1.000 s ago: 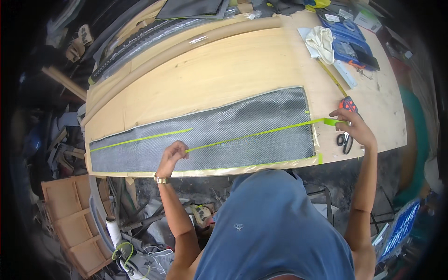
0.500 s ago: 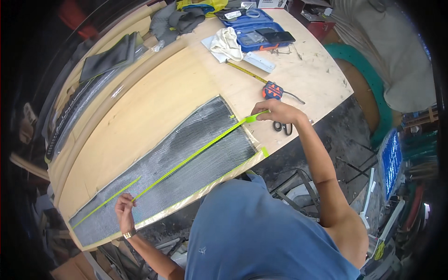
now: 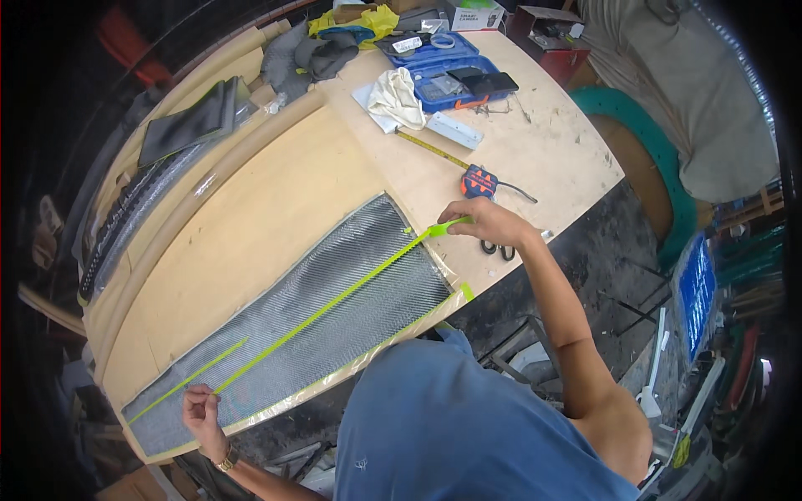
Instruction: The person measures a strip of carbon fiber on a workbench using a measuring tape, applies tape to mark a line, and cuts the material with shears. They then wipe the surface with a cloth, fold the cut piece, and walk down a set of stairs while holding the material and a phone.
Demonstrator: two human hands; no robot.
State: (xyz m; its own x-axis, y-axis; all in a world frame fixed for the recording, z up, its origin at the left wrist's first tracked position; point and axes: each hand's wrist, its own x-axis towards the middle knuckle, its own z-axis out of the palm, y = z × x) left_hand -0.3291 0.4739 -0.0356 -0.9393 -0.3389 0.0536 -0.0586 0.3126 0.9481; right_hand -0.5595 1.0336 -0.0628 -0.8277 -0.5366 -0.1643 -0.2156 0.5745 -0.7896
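Lime-green tape strip (image 3: 322,313), stretched over grey woven fabric (image 3: 359,309): left hand (image 3: 203,417), fingers pinching one end; right hand (image 3: 493,224), fingers pinching the tape roll (image 3: 438,230). Tape measure (image 3: 479,181), partly extended, on tabletop (image 3: 568,142).

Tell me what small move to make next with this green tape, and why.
Perhaps lower the left hand so the end of the green tape meets the dark woven sheet: the tape runs straight from the left hand's pinch to the roll in the right hand, and a shorter green strip already lies on the sheet.
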